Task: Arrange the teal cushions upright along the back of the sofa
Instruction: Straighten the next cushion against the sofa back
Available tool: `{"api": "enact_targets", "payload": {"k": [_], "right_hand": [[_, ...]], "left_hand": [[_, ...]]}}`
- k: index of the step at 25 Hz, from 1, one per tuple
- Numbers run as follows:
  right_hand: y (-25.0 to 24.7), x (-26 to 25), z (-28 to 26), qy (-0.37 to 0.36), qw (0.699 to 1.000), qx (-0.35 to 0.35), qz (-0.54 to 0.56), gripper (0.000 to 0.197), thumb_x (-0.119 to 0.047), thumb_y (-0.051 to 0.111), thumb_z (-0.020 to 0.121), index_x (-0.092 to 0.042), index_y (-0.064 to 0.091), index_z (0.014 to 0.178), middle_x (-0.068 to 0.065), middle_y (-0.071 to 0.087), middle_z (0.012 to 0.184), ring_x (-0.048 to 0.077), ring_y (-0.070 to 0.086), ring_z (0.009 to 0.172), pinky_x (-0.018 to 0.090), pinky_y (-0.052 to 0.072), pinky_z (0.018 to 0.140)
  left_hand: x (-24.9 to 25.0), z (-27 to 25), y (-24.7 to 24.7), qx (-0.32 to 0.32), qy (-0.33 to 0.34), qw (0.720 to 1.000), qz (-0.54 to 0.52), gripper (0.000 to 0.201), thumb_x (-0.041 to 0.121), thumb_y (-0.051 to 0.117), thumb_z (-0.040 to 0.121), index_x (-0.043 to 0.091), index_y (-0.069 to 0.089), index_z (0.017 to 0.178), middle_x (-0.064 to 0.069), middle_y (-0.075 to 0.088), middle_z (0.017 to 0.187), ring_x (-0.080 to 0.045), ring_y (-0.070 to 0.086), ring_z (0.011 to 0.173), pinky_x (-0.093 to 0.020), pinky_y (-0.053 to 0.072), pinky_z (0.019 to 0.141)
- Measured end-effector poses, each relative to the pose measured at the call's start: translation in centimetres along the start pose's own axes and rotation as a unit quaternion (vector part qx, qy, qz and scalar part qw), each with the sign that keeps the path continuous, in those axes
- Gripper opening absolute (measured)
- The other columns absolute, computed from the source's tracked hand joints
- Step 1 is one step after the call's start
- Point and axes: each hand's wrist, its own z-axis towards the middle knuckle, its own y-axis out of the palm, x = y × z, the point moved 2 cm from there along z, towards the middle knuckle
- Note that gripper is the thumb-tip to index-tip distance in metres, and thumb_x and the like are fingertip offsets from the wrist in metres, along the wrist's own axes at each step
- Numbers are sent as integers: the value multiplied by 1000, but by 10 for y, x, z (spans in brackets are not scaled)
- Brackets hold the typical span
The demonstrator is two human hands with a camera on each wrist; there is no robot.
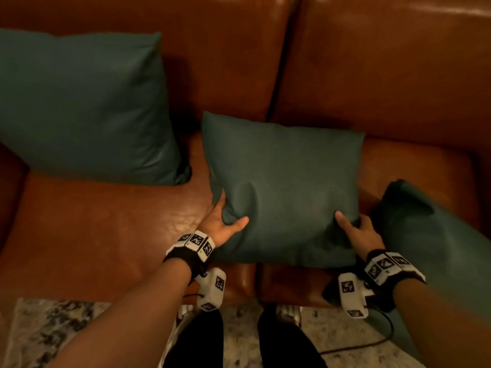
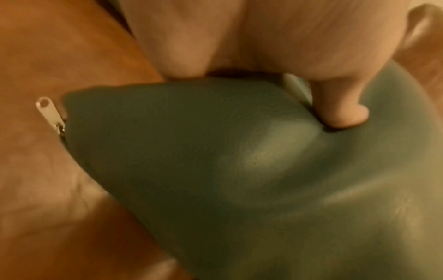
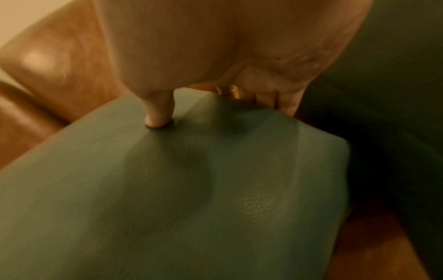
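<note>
Gripping the middle cushion (image 1: 284, 187) by its near corners, left hand (image 1: 220, 224) and right hand (image 1: 358, 232) hold it over the sofa (image 1: 106, 235) seat; left cushion (image 1: 85, 107) already upright, right cushion (image 1: 435, 248) still flopped at the seat's edge.

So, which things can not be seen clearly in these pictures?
- Left hand fingers: head view, hidden behind the held cushion.
- Right cushion: head view, cut off by the right edge.
- Left cushion: cut off by the left edge.
- Zipper pull: left wrist view, too blurred for detail.
</note>
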Motion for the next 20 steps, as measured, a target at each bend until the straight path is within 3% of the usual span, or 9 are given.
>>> {"api": "enact_targets", "payload": {"k": [2, 4, 6, 9, 12, 14, 17, 19, 20], "right_hand": [[-20, 13, 5, 14, 1000, -1, 22, 82, -72, 61, 81, -21, 45, 144, 18, 56, 143, 41, 56, 127, 46, 44, 110], [-34, 17, 28, 20, 999, 3, 39, 100, -90, 60, 62, -26, 50, 138, 13, 60, 134, 39, 61, 117, 51, 49, 105], [-33, 17, 73, -1, 998, 2, 70, 120, -99, 60, 44, -30, 47, 142, 9, 60, 139, 38, 61, 121, 54, 48, 107], [-22, -29, 53, -56, 995, -46, 73, 137, -95, 70, 34, -28, 39, 150, 7, 55, 150, 37, 56, 132, 51, 42, 114], [-22, -66, 1, -89, 994, -33, 49, 115, -73, 79, 60, -23, 33, 153, 11, 51, 153, 37, 51, 136, 42, 39, 115], [-26, -80, -16, -150, 987, -2, 66, 98, -52, 80, 74, -22, 31, 153, 11, 51, 152, 35, 50, 137, 35, 39, 109], [-25, -113, -22, -246, 962, 52, 106, 88, -40, 79, 82, -20, 31, 153, 9, 53, 151, 30, 51, 135, 25, 37, 100], [-12, -139, -10, -271, 957, 40, 99, 88, -46, 77, 83, -18, 30, 153, 9, 51, 152, 30, 50, 137, 23, 35, 99], [-4, -150, -4, -268, 959, 19, 92, 92, -50, 76, 82, -17, 28, 154, 9, 49, 154, 31, 49, 139, 25, 36, 100]], "left_hand": [[2, -4, 1, 20, -28, 999, -22, 105, 70, 67, 70, 28, 27, 157, -2, 47, 158, -25, 46, 146, -39, 34, 124], [9, -1, -10, 105, -81, 988, -85, 94, 73, 61, 75, 23, 39, 152, -7, 50, 157, -29, 49, 143, -42, 34, 122], [25, 10, -26, 143, -91, 963, -208, 76, 59, 56, 92, 24, 33, 155, -4, 44, 160, -31, 46, 144, -45, 34, 119], [56, 33, -34, 111, -17, 972, -204, 99, 67, 73, 75, 42, 20, 155, 12, 46, 150, -20, 50, 138, -40, 39, 116], [67, 30, -31, 116, 12, 981, -154, 92, 40, 86, 73, 24, 39, 150, 4, 57, 143, -16, 55, 134, -29, 38, 114], [72, 20, -45, 182, 82, 965, -172, 88, 42, 89, 62, 22, 51, 139, 0, 66, 135, -10, 65, 123, -30, 48, 110], [77, 15, -85, 273, 173, 934, -153, 87, 30, 90, 61, 23, 47, 136, 9, 60, 129, 13, 61, 104, -3, 43, 99], [75, 26, -112, 291, 172, 937, -85, 98, 29, 90, 65, 20, 37, 147, 9, 50, 140, 8, 51, 122, -3, 35, 107], [72, 32, -121, 279, 170, 944, -54, 105, 37, 88, 64, 22, 32, 151, 8, 47, 148, -1, 48, 133, -13, 35, 116]]}}
